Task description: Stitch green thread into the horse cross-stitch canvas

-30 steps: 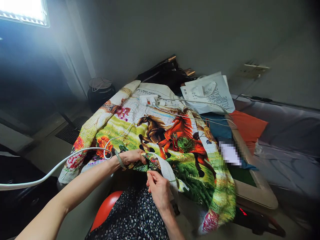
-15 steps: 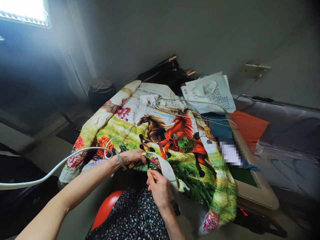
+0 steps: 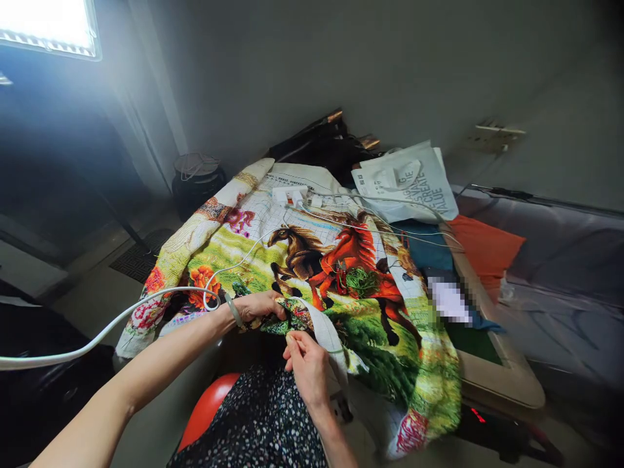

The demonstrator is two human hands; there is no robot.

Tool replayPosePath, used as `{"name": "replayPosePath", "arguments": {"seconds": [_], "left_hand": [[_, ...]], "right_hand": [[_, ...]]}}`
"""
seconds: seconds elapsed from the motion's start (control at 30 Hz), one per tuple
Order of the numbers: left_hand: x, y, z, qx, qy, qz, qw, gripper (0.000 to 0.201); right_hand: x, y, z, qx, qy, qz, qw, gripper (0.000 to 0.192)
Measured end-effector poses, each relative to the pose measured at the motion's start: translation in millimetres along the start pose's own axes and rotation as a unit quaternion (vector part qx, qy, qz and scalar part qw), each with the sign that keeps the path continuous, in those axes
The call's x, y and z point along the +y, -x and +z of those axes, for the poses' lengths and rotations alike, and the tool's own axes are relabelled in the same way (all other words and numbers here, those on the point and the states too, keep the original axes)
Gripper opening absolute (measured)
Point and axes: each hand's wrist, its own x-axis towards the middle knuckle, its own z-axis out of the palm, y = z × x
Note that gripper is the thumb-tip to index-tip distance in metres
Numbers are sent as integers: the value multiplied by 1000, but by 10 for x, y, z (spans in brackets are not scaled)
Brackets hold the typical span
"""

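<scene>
- two hands are working the embroidered cloth at its near edge: left hand gripping folded fabric, right hand pinching, probably, a needle.
- white cable, lying beside the left fingers, could be snagging the thread.

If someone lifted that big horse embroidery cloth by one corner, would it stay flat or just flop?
Probably flop: the embroidery cloth already drapes over the table edge and bunches where the left hand grips it. It likely weighs more than plain fabric, since dense stitching covers most of it. The white cables lying across it would probably drag along or slide off.
</scene>
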Motion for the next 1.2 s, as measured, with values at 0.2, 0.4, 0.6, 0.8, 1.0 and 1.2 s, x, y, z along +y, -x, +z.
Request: {"name": "replayPosePath", "arguments": {"seconds": [0.2,0.4,0.6,0.8,1.0,1.2], "left_hand": [[11,1,9,5,-10,-2,1000,17],[-2,-6,6,8,-15,-2,1000,18],[-22,-22,-8,0,-14,8,1000,18],[-26,-29,-9,4,-13,9,1000,18],[-13,-24,4,15,-22,7,1000,20],[-25,-48,-4,18,-27,9,999,20]], "right_hand": [[-51,21,20,-5,11,13,1000,56],[-110,27,38,-6,13,37,999,59],[-72,23,81,13,6,21,1000,53],[-64,27,123,29,-1,33,999,44],[-76,22,101,27,15,18,999,44],[-115,9,126,36,22,7,999,46]]}}
